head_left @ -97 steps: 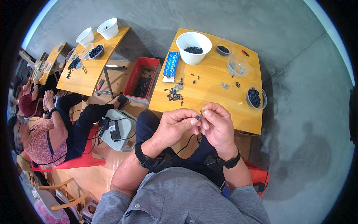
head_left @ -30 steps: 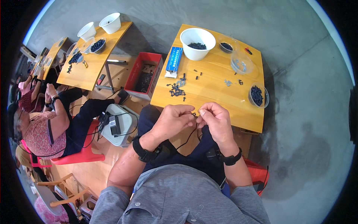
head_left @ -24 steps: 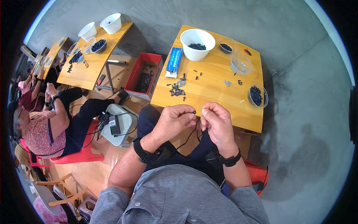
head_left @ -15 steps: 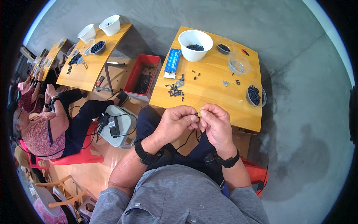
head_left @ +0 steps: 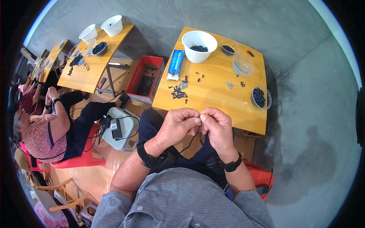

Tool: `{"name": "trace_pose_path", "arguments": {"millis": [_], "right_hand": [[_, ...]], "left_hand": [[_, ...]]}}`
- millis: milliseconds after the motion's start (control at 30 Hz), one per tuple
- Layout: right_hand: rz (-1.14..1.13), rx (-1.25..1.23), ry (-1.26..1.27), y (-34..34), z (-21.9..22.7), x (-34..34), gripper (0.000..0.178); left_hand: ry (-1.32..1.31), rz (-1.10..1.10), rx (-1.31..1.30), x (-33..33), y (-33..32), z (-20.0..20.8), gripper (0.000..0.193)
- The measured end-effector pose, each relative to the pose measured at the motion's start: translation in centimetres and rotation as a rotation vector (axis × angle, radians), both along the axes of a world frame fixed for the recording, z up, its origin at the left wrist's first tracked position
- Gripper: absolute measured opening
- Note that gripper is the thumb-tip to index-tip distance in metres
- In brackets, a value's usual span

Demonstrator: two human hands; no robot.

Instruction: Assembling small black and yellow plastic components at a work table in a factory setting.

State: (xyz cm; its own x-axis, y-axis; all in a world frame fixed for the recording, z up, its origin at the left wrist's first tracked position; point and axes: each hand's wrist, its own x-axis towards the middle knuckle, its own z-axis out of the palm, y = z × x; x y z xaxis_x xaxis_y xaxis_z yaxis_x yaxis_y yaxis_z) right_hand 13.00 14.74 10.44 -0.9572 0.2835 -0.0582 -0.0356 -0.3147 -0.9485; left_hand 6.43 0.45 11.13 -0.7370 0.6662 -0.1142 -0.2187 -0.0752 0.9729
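My left hand and my right hand meet fingertip to fingertip over my lap, just off the table's near edge. Between the left thumb and forefinger is a small black part, mostly covered by fingers. The right thumb and forefinger pinch against it; what they hold is hidden. On the wooden table beyond my hands lie a loose pile of small black parts and some tiny silvery pieces.
A white bowl with black parts stands at the back beside a blue box. Clear tubs and a tub of black parts line the right side. A red carton sits left of the table. Another person sits further left.
My right hand has moved slightly left, closing the small gap to the left fingertips. The tiny pale piece seen between the fingers is now covered. The left hand stays nearly still.
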Motion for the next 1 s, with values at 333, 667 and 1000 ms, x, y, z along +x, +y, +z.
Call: {"name": "trace_pose_path", "arguments": {"millis": [333,667,1000], "right_hand": [[-0.005,0.103,0.018,0.0,-0.8,-0.3,0.007],[-0.067,0.363,0.12,0.3,0.4,-0.3,0.005],[0.004,0.805,0.434,1.5,1.9,-0.7,0.01]], "left_hand": [[-0.04,0.001,-0.032,-0.4,0.0,-0.3,0.013],[-0.046,-0.006,0.022,-0.8,0.3,0.2,0.012],[-0.069,-0.027,0.025,-0.7,0.0,0.9,0.01]]}}
